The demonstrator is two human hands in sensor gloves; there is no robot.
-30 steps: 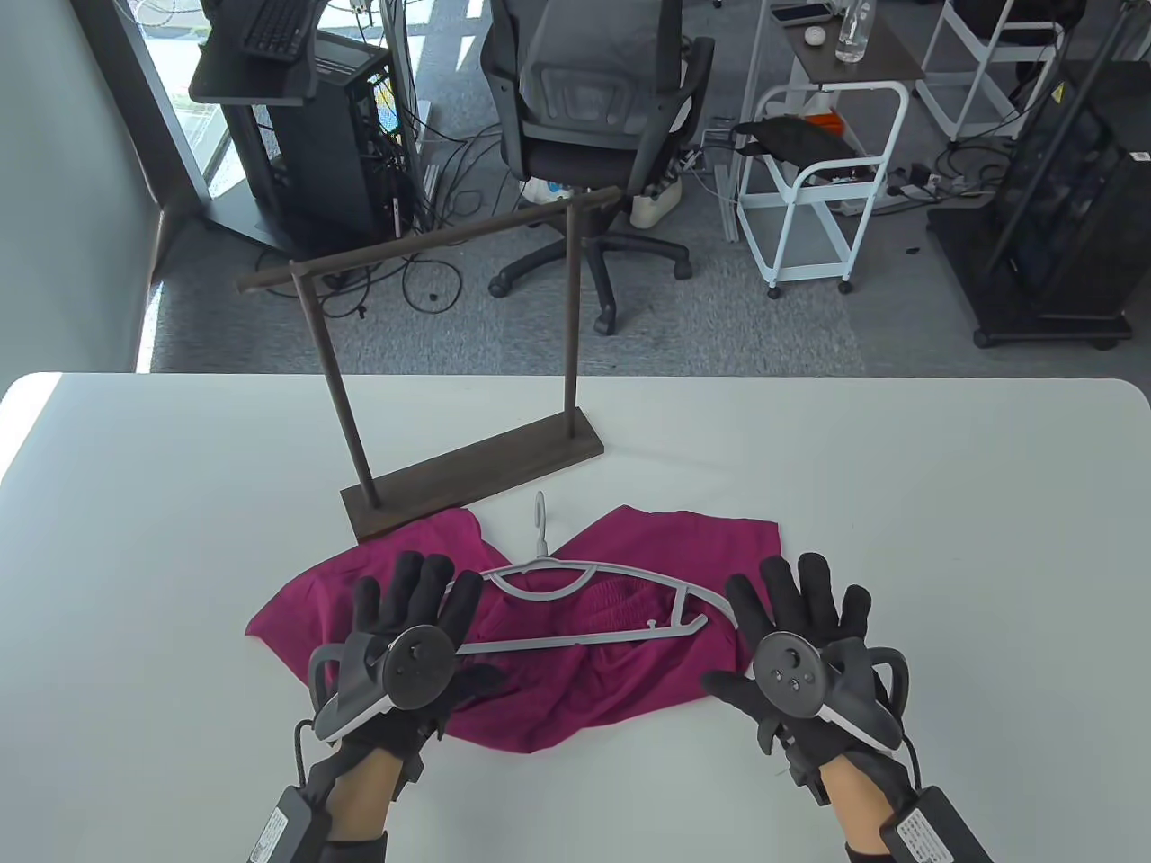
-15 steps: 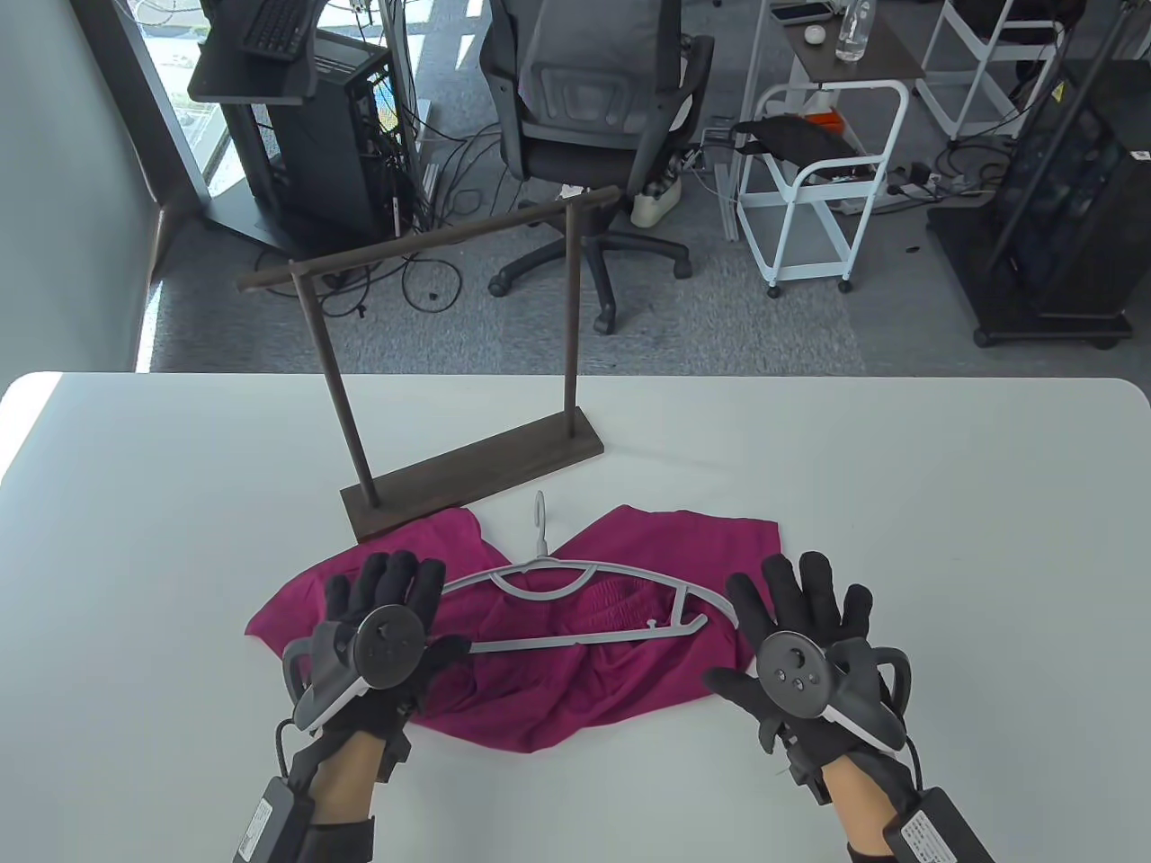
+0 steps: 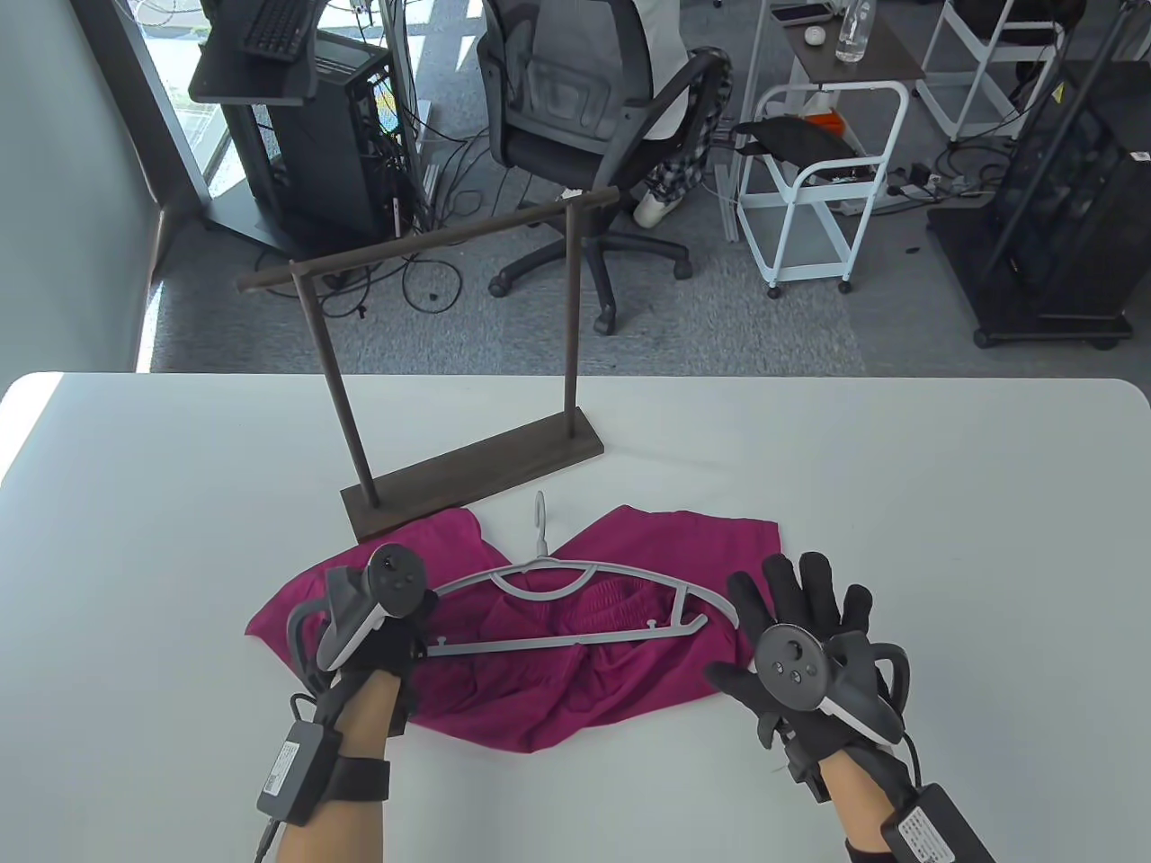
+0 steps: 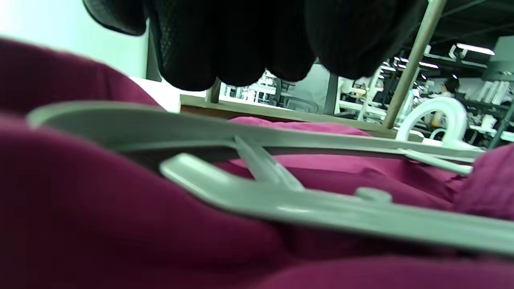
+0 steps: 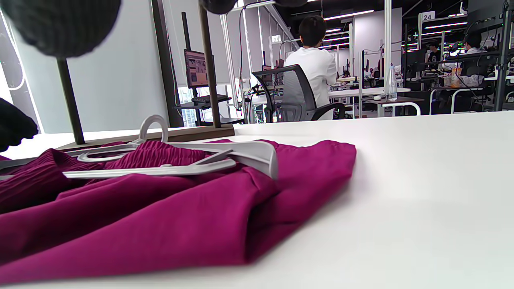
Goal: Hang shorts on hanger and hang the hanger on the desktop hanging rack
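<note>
Magenta shorts point(image 3: 575, 692) lie crumpled on the white table point(image 3: 899, 503), near its front edge. A grey plastic hanger point(image 3: 557, 640) lies flat on top of them, hook pointing at the wooden rack point(image 3: 432, 238). My left hand point(image 3: 396, 629) is tipped over the hanger's left end, its fingers hidden under the tracker. In the left wrist view those fingers point(image 4: 241, 60) hang loosely curled just above the hanger point(image 4: 305, 204) and hold nothing. My right hand point(image 3: 796, 611) is spread flat beside the shorts' right edge, near the hanger's right tip.
The rack's base point(image 3: 477, 476) stands just behind the shorts. Beyond the table's far edge are an office chair point(image 3: 575, 117) with a person seated in it and a white cart point(image 3: 809, 180).
My left hand has slid left and forward and tipped fingers-down over the hanger's left end. The right hand has stayed put. A person now sits in the chair behind.
</note>
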